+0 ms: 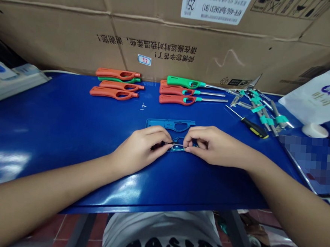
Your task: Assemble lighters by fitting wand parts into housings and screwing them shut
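Between my two hands is a thin, dark, rod-like part (pixel 177 144) with a pale wire looping below it; its exact kind is too small to make out. My left hand (pixel 145 146) pinches its left end, with thumb and index finger closed. At the right end, my right hand (pixel 208 143) grips it in a pinch too. Directly beneath lies a blue lighter shell half (pixel 177 150), mostly covered by my fingers. Just beyond my hands rests another blue shell half (pixel 161 123), its hollow inner side up.
Orange and green lighter bodies (pixel 113 93) lie at the back left. Long-nosed lighters (pixel 178 99) lie at the back centre, near small screws (pixel 143 106). To the right are a screwdriver (pixel 252 126) and metal lighter nozzles (pixel 264 111). A cardboard box (pixel 75 38) walls the back.
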`<action>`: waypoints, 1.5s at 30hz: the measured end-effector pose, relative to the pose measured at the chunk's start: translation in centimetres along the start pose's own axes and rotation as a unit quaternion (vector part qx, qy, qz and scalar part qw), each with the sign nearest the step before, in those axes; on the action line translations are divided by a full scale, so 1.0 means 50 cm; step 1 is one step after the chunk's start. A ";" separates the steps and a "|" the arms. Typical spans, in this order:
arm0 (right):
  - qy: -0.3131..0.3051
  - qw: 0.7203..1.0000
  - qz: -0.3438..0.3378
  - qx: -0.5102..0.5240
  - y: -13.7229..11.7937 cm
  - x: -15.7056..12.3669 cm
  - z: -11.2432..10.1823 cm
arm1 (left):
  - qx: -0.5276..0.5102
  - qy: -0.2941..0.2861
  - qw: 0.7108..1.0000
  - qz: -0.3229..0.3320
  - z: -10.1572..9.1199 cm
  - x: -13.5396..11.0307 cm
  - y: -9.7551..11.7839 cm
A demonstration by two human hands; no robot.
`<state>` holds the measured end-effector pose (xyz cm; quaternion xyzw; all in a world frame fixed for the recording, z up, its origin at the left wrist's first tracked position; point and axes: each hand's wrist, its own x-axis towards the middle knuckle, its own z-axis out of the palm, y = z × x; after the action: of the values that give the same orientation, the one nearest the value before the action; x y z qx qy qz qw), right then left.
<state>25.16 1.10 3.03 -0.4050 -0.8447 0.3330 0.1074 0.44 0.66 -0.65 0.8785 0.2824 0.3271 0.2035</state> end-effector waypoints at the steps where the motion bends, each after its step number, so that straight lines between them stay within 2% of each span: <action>1: 0.003 1.000 0.007 0.006 0.000 0.001 0.001 | 0.001 0.001 1.000 0.000 0.001 0.001 -0.001; 6: 0.018 0.997 0.060 0.033 0.002 0.004 0.005 | 0.003 0.014 1.000 0.003 0.005 0.003 -0.004; 18: 0.021 0.999 0.027 0.007 0.000 0.004 0.006 | 0.010 0.032 0.999 0.018 0.012 0.007 -0.009; 23: 0.032 0.998 0.053 0.012 -0.004 0.003 0.010 | 0.008 0.028 0.999 0.018 0.012 0.010 -0.009; 34: 0.042 0.998 0.021 -0.028 -0.005 0.004 0.011 | 0.053 -0.024 0.998 -0.008 -0.003 0.003 0.006; 41: 0.043 0.999 0.015 -0.027 -0.003 0.003 0.011 | 0.176 -0.097 0.980 -0.010 -0.020 -0.002 0.040; 45: 0.041 0.999 0.018 -0.029 -0.004 0.004 0.012 | 0.180 -0.094 0.979 0.005 -0.019 -0.001 0.038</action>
<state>24.64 0.88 2.67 -0.4361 -0.8418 0.2930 0.1241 0.44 -0.63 1.01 0.9290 0.3117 0.1882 0.0660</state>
